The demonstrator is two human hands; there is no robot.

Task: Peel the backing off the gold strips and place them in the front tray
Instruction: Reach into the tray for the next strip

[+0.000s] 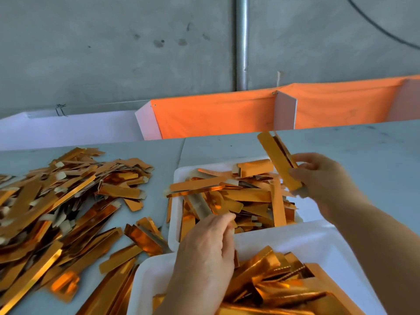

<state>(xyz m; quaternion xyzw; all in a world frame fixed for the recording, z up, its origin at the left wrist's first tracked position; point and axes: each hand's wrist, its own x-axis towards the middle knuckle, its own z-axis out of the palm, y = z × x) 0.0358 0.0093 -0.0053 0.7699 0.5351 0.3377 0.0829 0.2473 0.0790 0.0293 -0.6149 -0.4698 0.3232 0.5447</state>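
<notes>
While the right hand [318, 178] pinches a gold strip [279, 164], the left hand [209, 242] curls, contents unclear.
At two o'clock beyond the front tray [179, 178], the strip could drop outside.

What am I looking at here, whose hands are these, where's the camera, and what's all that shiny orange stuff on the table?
There is no machine here, just a person working with two bare hands. The single picture comes from a wide-angle camera worn on the person's head, looking forward and down.

The right hand holds up a gold strip, with a layer coming away along its edge. The left hand reaches down near the trays and pinches something, but I cannot tell what.

On the grey table lies a big loose pile of gold strips at the left. In the middle stands a white tray full of strips, and closer to the person a second white tray, also holding gold pieces. Behind the table hangs orange cloth before a concrete wall.
</notes>
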